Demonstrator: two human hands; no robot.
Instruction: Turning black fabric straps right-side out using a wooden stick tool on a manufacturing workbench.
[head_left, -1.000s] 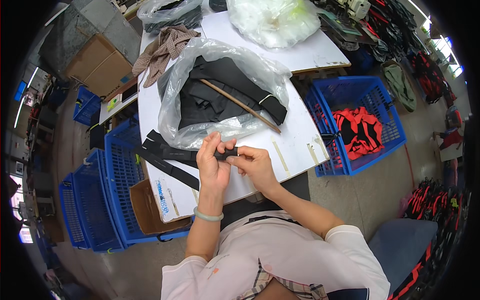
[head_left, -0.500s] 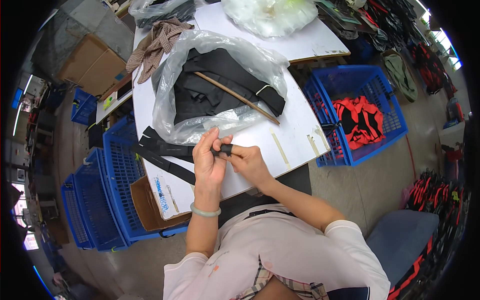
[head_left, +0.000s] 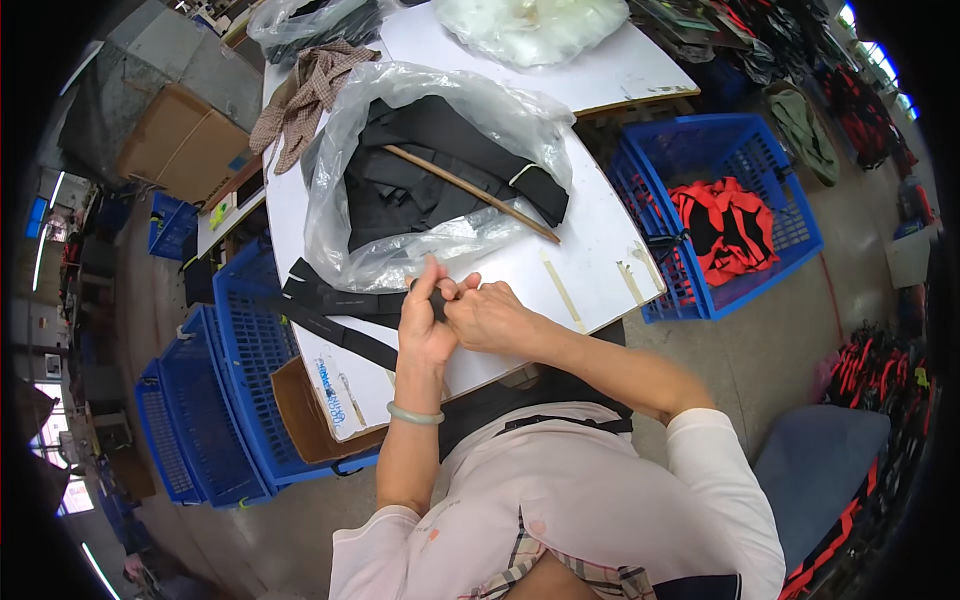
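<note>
My left hand (head_left: 424,318), with a pale bangle on its wrist, is closed around a small black fabric piece (head_left: 437,303). My right hand (head_left: 492,320) presses against it from the right, fingers curled on the same piece, most of which the hands hide. Both hands are over the near edge of the white table. Just left of them lie flat black straps (head_left: 345,338). Beyond the hands sits an open clear plastic bag (head_left: 330,220) filled with black fabric pieces (head_left: 420,185), and a wooden stick (head_left: 470,188) rests across it.
The white table (head_left: 520,350) has tape strips on its surface. Blue crates (head_left: 250,340) and a cardboard box (head_left: 295,405) stand at its left side. On the right, a blue crate (head_left: 720,125) holds red-and-black fabric (head_left: 735,235). A checked cloth (head_left: 310,95) hangs over the far left edge.
My right hand has moved in closer against the left, its elbow swinging outward. The black piece, which stuck out between the hands before, is now mostly covered.
</note>
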